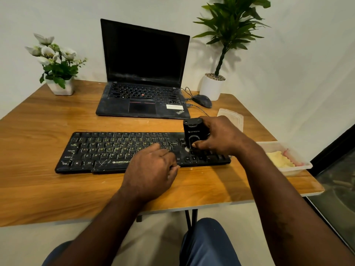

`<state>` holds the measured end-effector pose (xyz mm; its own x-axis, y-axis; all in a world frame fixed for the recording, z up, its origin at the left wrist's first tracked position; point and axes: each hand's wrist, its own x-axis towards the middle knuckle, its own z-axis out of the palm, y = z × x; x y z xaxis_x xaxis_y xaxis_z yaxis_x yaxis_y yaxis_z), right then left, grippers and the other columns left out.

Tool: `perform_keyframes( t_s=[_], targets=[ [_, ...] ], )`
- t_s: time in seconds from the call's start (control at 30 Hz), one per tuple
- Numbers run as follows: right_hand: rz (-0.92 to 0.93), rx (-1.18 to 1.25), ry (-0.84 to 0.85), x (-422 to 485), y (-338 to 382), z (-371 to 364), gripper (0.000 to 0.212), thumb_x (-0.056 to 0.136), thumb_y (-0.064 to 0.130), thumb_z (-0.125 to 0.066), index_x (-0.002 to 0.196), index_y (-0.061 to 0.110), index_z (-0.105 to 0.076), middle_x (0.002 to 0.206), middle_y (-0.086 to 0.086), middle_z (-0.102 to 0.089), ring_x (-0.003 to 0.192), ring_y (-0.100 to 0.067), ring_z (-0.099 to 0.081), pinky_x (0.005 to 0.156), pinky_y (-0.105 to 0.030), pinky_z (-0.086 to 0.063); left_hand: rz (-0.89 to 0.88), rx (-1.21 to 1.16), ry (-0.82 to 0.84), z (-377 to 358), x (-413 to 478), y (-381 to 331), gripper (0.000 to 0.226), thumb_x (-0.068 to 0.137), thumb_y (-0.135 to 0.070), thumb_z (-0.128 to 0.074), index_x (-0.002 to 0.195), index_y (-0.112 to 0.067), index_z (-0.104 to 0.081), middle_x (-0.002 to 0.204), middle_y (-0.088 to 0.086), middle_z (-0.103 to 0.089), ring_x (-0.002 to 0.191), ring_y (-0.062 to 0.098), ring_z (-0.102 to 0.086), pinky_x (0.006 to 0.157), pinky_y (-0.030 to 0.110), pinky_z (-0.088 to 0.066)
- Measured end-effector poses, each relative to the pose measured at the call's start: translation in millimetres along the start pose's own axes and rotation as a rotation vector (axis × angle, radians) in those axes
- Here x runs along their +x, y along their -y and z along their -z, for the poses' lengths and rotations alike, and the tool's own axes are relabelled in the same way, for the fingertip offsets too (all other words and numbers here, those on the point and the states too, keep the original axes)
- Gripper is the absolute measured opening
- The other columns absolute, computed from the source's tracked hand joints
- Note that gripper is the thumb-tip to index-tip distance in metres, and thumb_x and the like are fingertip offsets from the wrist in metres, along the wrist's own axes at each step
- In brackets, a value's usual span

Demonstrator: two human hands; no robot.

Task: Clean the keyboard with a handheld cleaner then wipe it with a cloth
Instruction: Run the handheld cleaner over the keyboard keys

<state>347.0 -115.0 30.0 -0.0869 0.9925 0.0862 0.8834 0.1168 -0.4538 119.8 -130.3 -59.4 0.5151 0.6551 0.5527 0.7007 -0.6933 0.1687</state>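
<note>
the right hand's fingers point(208, 124) wrap the far side of the handheld cleaner point(192, 135), thumb pressed on its near face. the right hand point(219, 137) holds it upright, its lower end down on the right end of the keyboard point(107, 150), by a pale speck on the keys. the wrist is bent, and the forearm runs back and right, over the table's near edge.

left of these fingers, the left hand point(151, 169) lies palm down on the keyboard's lower middle. its fingers are loosely bent on the keys, gripping nothing, and its thumb sits at the front edge. the two hands are near each other but apart.

further left of the fingers, the whole row of dusty keys lies uncovered to the keyboard's far end. beyond them, bare wood of the table point(48, 189) runs to the laptop point(142, 73), a narrow strip. a mouse point(202, 100) and a clear lid point(231, 117) sit just behind the right hand. right of it, near the table's corner, a plastic tub point(305, 166) holds a yellow cloth point(278, 159). a flower pot point(60, 87) and a potted plant point(212, 87) stand at the back corners.
</note>
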Motion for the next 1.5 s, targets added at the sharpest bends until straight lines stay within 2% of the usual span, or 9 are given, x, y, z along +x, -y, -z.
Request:
perform_keyframes(
  t_s=[0.2,0.4,0.6,0.77,0.9,1.07,1.2,1.33,1.5],
  targets=[
    [0.082,0.137,0.099,3,14,-13,0.065,0.077,0.022,-0.089,0.135,0.031,-0.060,0.122,0.011,-0.071,0.108,-0.004,-0.067,0.090,-0.027,-0.058,0.006,0.002,-0.002,0,0,0,0.015,0.083,-0.040,-0.078,0.079,-0.030,-0.068,0.072,-0.013,-0.062,0.072,0.008,-0.041,0.061,0.025,-0.028],
    [-0.003,-0.080,0.069,3,-4,13,0.066,0.077,0.022,-0.089,0.136,0.026,-0.059,0.123,0.004,-0.071,0.108,-0.012,-0.067,0.093,-0.034,-0.058,0.001,0.002,-0.010,0,0,0,0.017,0.082,-0.039,-0.081,0.078,-0.029,-0.068,0.070,-0.013,-0.062,0.070,0.008,-0.043,0.059,0.025,-0.028],
    [0.083,0.127,0.145,-4,5,-4,0.064,0.077,0.021,-0.090,0.133,0.029,-0.061,0.117,0.014,-0.071,0.105,-0.001,-0.068,0.086,-0.021,-0.058,-0.014,0.003,-0.016,2,1,-1,0.017,0.080,-0.037,-0.082,0.076,-0.027,-0.069,0.070,-0.012,-0.063,0.069,0.008,-0.044,0.059,0.023,-0.027],
    [0.054,-0.009,-0.037,1,0,0,0.061,0.078,0.023,-0.089,0.131,0.028,-0.062,0.116,0.010,-0.071,0.104,-0.007,-0.068,0.084,-0.023,-0.058,-0.015,0.008,-0.013,2,0,0,0.017,0.080,-0.038,-0.081,0.076,-0.028,-0.068,0.070,-0.012,-0.063,0.069,0.009,-0.047,0.060,0.024,-0.027],
    [0.094,0.156,0.061,-9,2,-10,0.064,0.077,0.022,-0.089,0.134,0.029,-0.060,0.112,0.017,-0.070,0.106,0.001,-0.066,0.088,-0.019,-0.057,-0.006,0.012,-0.012,1,0,0,0.016,0.082,-0.039,-0.080,0.077,-0.029,-0.069,0.071,-0.012,-0.063,0.071,0.007,-0.043,0.059,0.024,-0.026],
    [0.009,0.072,-0.112,-6,-6,-6,0.059,0.078,0.024,-0.089,0.129,0.029,-0.061,0.110,0.012,-0.071,0.100,-0.006,-0.069,0.082,-0.027,-0.060,-0.003,0.009,-0.005,1,0,0,0.017,0.082,-0.039,-0.080,0.078,-0.028,-0.069,0.071,-0.012,-0.063,0.071,0.006,-0.041,0.059,0.024,-0.028],
    [0.065,0.167,0.048,-12,1,-13,0.061,0.078,0.023,-0.089,0.131,0.033,-0.060,0.114,0.015,-0.070,0.107,-0.001,-0.066,0.088,-0.021,-0.057,-0.004,0.024,-0.009,0,1,0,0.016,0.082,-0.041,-0.079,0.078,-0.029,-0.069,0.071,-0.013,-0.062,0.072,0.005,-0.037,0.059,0.024,-0.026],
    [-0.006,0.105,-0.118,-7,-2,-9,0.061,0.076,0.022,-0.090,0.130,0.028,-0.062,0.115,0.010,-0.072,0.104,-0.008,-0.068,0.089,-0.031,-0.060,-0.003,0.014,-0.006,0,0,0,0.016,0.083,-0.041,-0.079,0.079,-0.029,-0.069,0.072,-0.012,-0.063,0.072,0.007,-0.039,0.059,0.025,-0.028],
    [0.056,0.216,0.070,-17,6,-19,0.061,0.078,0.022,-0.089,0.131,0.031,-0.061,0.114,0.013,-0.071,0.106,-0.003,-0.067,0.084,-0.017,-0.055,-0.001,0.008,-0.008,-1,1,1,0.015,0.083,-0.040,-0.079,0.080,-0.029,-0.069,0.073,-0.012,-0.062,0.072,0.007,-0.042,0.059,0.025,-0.027]
  ],
)
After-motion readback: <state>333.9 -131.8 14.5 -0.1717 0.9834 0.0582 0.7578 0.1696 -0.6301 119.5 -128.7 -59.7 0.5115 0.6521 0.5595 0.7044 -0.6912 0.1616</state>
